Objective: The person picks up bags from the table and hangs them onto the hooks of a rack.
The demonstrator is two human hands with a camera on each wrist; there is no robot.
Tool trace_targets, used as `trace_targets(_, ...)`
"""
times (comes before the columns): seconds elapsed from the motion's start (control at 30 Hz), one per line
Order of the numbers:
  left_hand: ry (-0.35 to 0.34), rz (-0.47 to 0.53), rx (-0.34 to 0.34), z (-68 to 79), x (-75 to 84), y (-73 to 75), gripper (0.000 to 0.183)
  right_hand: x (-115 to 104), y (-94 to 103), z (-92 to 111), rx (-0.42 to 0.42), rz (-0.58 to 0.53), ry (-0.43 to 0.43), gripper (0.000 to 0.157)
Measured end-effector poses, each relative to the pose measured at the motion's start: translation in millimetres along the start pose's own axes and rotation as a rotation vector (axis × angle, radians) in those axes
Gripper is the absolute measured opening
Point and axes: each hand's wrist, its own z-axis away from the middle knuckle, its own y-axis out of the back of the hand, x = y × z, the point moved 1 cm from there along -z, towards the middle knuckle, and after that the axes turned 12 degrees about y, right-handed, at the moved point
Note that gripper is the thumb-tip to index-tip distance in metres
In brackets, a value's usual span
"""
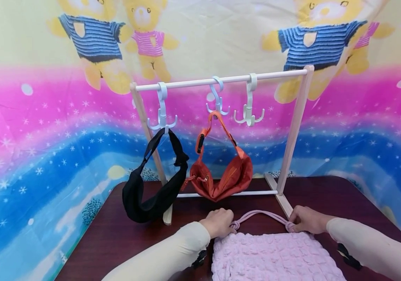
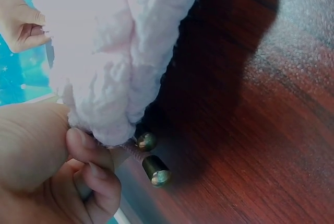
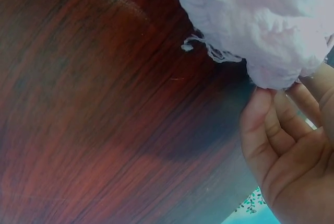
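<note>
A pink puckered fabric bag (image 1: pixel 274 255) with a knotted rope handle (image 1: pixel 261 213) is at the front of the table. My left hand (image 1: pixel 219 222) grips its upper left corner, beside one knot. In the left wrist view, curled fingers (image 2: pixel 96 177) hold the fabric, and two brass-coloured cord ends (image 2: pixel 156 172) hang beside them. At the upper right corner my right hand (image 1: pixel 307 220) pinches the bag by the other knot. The right wrist view shows the fingertips (image 3: pixel 258 101) against the fabric, with loose threads (image 3: pixel 216 51) along its edge.
Behind the bag stands a wooden rack (image 1: pixel 297 128) with a white rail (image 1: pixel 193 82). A black bag (image 1: pixel 155 199) hangs from the left hook (image 1: pixel 162 109), an orange bag (image 1: pixel 221 179) from the middle hook (image 1: pixel 217 97). The right hook (image 1: pixel 249 105) carries nothing. A printed cloth (image 1: pixel 46 128) surrounds the table (image 1: pixel 109 242).
</note>
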Motion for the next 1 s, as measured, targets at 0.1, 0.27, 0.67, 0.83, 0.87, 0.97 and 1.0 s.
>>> trace_targets(0.1,-0.004,0.005,-0.003,0.4,0.2,0.4,0.039,-0.7,0.5,0.1,-0.001,0.003,-0.004,0.005)
trace_targets(0.27,-0.006,0.009,0.000,1.7,0.4,1.4,0.040,-1.1,0.2,-0.2,-0.002,0.005,-0.002,0.007)
trace_targets(0.67,-0.007,-0.001,0.016,0.1,-0.9,-2.0,0.038,-2.0,0.4,-1.7,-0.036,-0.013,0.004,0.019)
trace_targets(0.83,-0.001,0.008,0.009,0.5,-0.9,-2.4,0.035,-0.6,0.3,-1.6,-0.042,-0.014,-0.007,0.017)
trace_targets(0.87,0.001,0.009,0.006,0.7,-0.9,-2.3,0.036,-0.3,0.3,-1.3,-0.044,-0.019,-0.010,0.016)
trace_targets(0.97,0.003,0.020,-0.001,1.5,-0.9,-1.6,0.038,1.0,-0.2,-0.1,-0.047,-0.033,-0.015,0.015)
trace_targets(1.0,0.002,0.023,-0.004,1.7,-1.1,-1.4,0.040,1.4,-0.4,0.2,-0.048,-0.037,-0.016,0.014)
